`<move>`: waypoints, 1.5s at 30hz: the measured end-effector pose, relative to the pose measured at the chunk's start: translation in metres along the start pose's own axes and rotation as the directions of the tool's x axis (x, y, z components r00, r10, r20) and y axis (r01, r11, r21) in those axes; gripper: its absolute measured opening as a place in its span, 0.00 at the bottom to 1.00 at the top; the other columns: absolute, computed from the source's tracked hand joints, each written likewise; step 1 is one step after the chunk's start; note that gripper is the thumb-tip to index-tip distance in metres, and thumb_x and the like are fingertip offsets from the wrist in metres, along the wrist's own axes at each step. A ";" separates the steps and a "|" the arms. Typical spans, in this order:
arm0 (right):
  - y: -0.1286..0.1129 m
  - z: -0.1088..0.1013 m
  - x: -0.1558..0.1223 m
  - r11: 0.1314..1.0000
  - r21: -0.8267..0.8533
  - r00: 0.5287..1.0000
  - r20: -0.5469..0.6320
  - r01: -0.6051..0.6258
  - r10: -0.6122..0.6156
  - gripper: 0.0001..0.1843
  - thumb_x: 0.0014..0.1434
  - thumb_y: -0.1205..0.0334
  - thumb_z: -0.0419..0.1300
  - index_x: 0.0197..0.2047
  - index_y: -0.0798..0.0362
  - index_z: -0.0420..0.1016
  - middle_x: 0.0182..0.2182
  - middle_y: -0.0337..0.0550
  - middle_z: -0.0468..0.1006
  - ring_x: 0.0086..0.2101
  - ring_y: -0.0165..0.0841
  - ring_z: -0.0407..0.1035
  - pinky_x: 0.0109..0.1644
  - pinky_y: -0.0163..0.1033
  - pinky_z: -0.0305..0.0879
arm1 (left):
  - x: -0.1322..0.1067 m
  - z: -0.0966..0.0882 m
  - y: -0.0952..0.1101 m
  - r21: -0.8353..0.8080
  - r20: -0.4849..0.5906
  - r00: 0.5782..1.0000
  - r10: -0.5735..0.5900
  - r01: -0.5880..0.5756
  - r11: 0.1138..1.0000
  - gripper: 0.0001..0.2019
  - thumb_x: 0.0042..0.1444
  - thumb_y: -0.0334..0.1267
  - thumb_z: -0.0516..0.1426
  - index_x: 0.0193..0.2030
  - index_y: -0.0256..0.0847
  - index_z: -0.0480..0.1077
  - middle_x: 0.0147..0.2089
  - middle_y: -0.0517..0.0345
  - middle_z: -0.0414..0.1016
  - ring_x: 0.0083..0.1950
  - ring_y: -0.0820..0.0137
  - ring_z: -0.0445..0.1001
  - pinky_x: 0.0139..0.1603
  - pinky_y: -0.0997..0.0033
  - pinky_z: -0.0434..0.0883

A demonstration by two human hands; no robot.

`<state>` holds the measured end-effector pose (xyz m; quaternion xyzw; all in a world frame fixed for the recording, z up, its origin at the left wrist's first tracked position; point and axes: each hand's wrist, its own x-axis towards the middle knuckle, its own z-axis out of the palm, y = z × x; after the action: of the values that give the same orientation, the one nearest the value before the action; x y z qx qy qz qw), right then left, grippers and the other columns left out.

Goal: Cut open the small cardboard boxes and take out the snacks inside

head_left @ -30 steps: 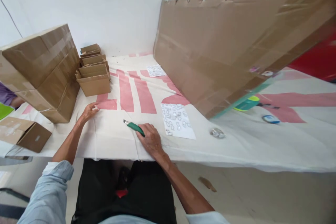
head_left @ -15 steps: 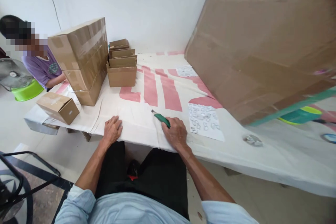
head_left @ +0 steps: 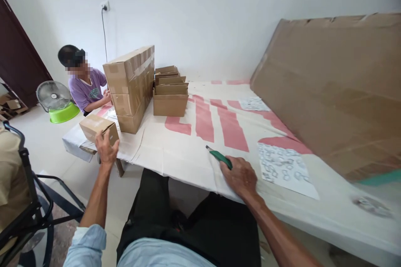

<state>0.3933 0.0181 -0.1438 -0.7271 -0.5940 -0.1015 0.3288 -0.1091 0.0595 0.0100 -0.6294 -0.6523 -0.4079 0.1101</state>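
My right hand [head_left: 240, 177] rests on the cloth-covered table [head_left: 175, 150] near its front edge, closed on a green-handled utility knife [head_left: 219, 157] whose blade points away to the left. Out to the left, my left hand [head_left: 106, 148] reaches to a small closed cardboard box [head_left: 95, 126] at the table's left corner, its fingers against the box's near side. A printed sheet of small labels [head_left: 283, 169] lies just right of my right hand.
A tall taped carton [head_left: 130, 85] and a row of open small boxes [head_left: 171, 91] stand at the back left. A large flat cardboard sheet [head_left: 338, 87] leans over the table's right side. Another person [head_left: 87, 89] sits at the far left end beside a fan [head_left: 52, 96]. A black chair frame [head_left: 31, 200] stands at my left.
The view has swung left. My left hand left the table's front edge and moved left to the small box. My right hand stays on the knife.
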 end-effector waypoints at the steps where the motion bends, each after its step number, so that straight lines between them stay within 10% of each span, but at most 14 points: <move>1: -0.001 -0.001 0.000 1.000 -0.005 1.000 -0.001 -0.003 0.003 0.17 0.63 0.56 0.56 0.46 0.54 0.80 0.40 0.55 0.79 0.41 0.48 0.67 0.46 0.49 0.64 | 0.015 -0.008 -0.010 0.042 0.013 1.000 -0.018 0.018 0.999 0.34 0.58 0.45 0.66 0.70 0.41 0.67 0.76 0.34 0.59 0.78 0.42 0.56 0.76 0.40 0.58; 9: -0.009 -0.008 0.005 0.999 -0.023 0.999 0.021 -0.036 0.037 0.16 0.63 0.58 0.55 0.47 0.55 0.80 0.41 0.55 0.79 0.42 0.46 0.67 0.48 0.48 0.62 | 0.075 -0.014 -0.037 0.243 0.225 0.973 -0.050 -0.006 0.970 0.30 0.55 0.45 0.66 0.65 0.44 0.72 0.73 0.37 0.64 0.76 0.38 0.55 0.71 0.36 0.61; 19: -0.009 -0.008 0.005 0.998 -0.016 0.998 0.035 -0.055 0.056 0.17 0.65 0.58 0.55 0.49 0.57 0.80 0.42 0.56 0.79 0.44 0.46 0.67 0.49 0.47 0.62 | 0.019 -0.005 0.057 0.149 0.268 0.949 0.168 -0.213 0.966 0.27 0.62 0.53 0.63 0.64 0.45 0.73 0.69 0.39 0.68 0.69 0.40 0.62 0.67 0.37 0.61; 24: -0.011 -0.011 0.006 0.999 -0.006 0.998 0.028 -0.050 0.050 0.17 0.65 0.59 0.55 0.49 0.57 0.80 0.42 0.55 0.79 0.44 0.46 0.67 0.50 0.47 0.62 | 0.056 -0.006 0.031 -0.084 0.041 0.987 -0.158 0.161 0.983 0.31 0.61 0.52 0.62 0.68 0.40 0.69 0.72 0.37 0.64 0.73 0.42 0.60 0.70 0.39 0.60; 28: -0.011 -0.010 0.007 0.999 0.007 0.998 0.017 -0.053 0.053 0.15 0.65 0.60 0.56 0.48 0.55 0.80 0.41 0.54 0.78 0.43 0.45 0.66 0.49 0.46 0.62 | 0.072 0.009 0.008 -0.334 0.245 0.905 -0.347 0.415 0.846 0.34 0.56 0.55 0.62 0.63 0.33 0.70 0.54 0.43 0.77 0.56 0.52 0.75 0.61 0.52 0.71; 32: -0.009 -0.008 0.006 0.998 0.014 0.998 0.011 -0.055 0.055 0.14 0.64 0.60 0.56 0.48 0.54 0.80 0.41 0.53 0.78 0.43 0.45 0.66 0.49 0.46 0.62 | 0.041 0.025 0.022 -0.440 0.335 0.908 -0.252 0.387 0.810 0.34 0.51 0.62 0.62 0.55 0.35 0.74 0.44 0.52 0.79 0.45 0.60 0.77 0.49 0.62 0.75; 38: -0.006 -0.007 0.003 0.998 0.050 0.999 0.012 -0.046 0.045 0.17 0.65 0.58 0.55 0.49 0.55 0.80 0.42 0.54 0.78 0.44 0.46 0.66 0.50 0.48 0.62 | -0.004 0.034 0.059 -0.603 0.513 0.858 0.015 0.348 0.718 0.28 0.52 0.61 0.66 0.47 0.38 0.77 0.47 0.49 0.81 0.53 0.56 0.78 0.56 0.58 0.74; 45: -0.004 -0.005 0.005 0.998 0.054 1.000 -0.002 -0.020 0.020 0.16 0.64 0.59 0.55 0.49 0.54 0.80 0.41 0.53 0.78 0.43 0.45 0.67 0.50 0.47 0.63 | -0.005 0.053 0.065 -0.749 0.644 0.694 0.320 0.489 0.447 0.58 0.33 0.52 0.77 0.73 0.43 0.63 0.73 0.40 0.67 0.75 0.42 0.62 0.72 0.49 0.66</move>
<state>0.3916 0.0195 -0.1358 -0.7239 -0.5887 -0.0833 0.3500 -0.0293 0.0836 -0.0014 -0.6557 -0.3586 -0.4127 -0.5207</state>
